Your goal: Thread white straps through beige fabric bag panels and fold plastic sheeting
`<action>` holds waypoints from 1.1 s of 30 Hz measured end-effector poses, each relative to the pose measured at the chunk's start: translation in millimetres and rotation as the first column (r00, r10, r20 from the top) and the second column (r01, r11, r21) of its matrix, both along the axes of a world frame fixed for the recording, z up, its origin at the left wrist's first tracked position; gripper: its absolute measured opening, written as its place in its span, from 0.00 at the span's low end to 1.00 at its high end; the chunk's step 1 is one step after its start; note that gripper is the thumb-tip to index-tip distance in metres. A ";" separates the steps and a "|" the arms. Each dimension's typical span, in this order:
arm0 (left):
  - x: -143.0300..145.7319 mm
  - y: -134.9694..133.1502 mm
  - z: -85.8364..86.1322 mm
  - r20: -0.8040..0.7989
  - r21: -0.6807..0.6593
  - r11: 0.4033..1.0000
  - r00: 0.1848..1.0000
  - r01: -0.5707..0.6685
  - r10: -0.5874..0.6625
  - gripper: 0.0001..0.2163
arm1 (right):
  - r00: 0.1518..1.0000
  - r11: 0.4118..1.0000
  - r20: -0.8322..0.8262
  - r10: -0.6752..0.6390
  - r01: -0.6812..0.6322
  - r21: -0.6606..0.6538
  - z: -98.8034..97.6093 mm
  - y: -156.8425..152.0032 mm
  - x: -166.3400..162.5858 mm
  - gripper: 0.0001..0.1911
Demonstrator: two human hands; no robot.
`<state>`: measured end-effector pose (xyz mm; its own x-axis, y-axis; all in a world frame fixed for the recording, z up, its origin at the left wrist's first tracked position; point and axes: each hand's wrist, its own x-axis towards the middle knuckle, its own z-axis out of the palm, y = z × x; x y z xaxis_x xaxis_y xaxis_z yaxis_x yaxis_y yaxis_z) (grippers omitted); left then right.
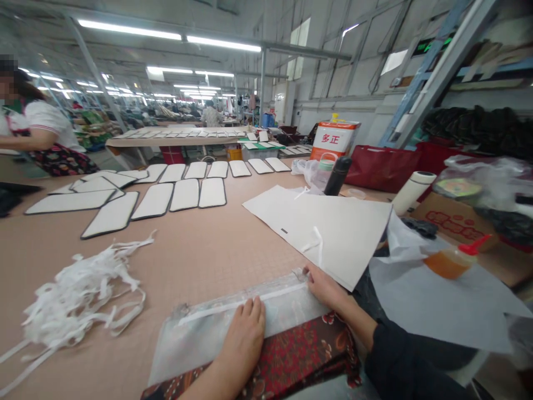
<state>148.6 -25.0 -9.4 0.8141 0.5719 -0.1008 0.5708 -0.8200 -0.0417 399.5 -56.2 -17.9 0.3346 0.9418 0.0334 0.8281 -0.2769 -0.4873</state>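
Note:
My left hand [245, 328] lies flat on a translucent whitish piece [187, 333] that looks like thin plastic or sheer fabric, with a white strip along its far edge. At the far right corner of that piece, my right hand [322, 284] pinches the edge between thumb and fingers. Nearer me, a dark red flowered fabric [295, 355] joins or lies under the translucent part; which one I cannot tell. Just beyond my right hand is a large off-white sheet [325, 228] with a white tie on it. A tangled heap of white tapes [83, 294] sits on the left.
Several dark-edged white panels [185, 194] lie across the far side of the brown table [200, 244]. To the right stand a black bottle [338, 175], a white flask [413, 191] and an orange squeeze bottle [452, 264]. A co-worker [45, 122] is at the far left.

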 end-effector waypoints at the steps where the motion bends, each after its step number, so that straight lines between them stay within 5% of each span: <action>1: -0.5 -1.8 -1.3 0.015 0.003 1.000 1.000 0.000 0.000 0.21 | 0.999 0.999 0.039 0.018 -0.019 0.032 -2.1 -0.9 -5.3 0.18; 4: -0.4 -6.7 -3.8 0.052 0.018 1.000 0.999 0.001 -0.002 0.20 | 0.969 0.963 0.156 0.193 -0.218 0.161 -11.3 -6.7 -32.7 0.19; 8: -9.3 -9.0 -3.6 0.053 0.054 0.998 0.998 -0.035 0.032 0.19 | 0.854 0.834 0.207 0.478 -0.515 0.200 -21.1 -18.0 -66.9 0.20; 18: -95.6 -12.3 -0.3 -0.029 0.081 0.956 0.958 -0.281 0.284 0.19 | 0.830 0.814 0.264 0.492 -0.546 0.200 -42.9 -19.5 -58.0 0.22; 28: -103.7 -4.5 4.9 -0.013 0.103 0.917 0.921 -0.386 0.389 0.17 | 0.787 0.780 0.333 0.519 -0.596 0.194 -58.6 -16.1 -47.8 0.24; 33: -109.9 -2.7 6.5 0.037 0.091 0.897 0.901 -0.433 0.431 0.18 | 0.833 0.829 0.275 0.480 -0.533 0.168 -59.8 -24.0 -21.9 0.24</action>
<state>38.7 -27.7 -2.9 0.4858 0.8739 -0.0177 0.8693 -0.4851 -0.0947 377.6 -80.2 -77.6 -0.2284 0.9317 0.2823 0.9094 0.3078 -0.2799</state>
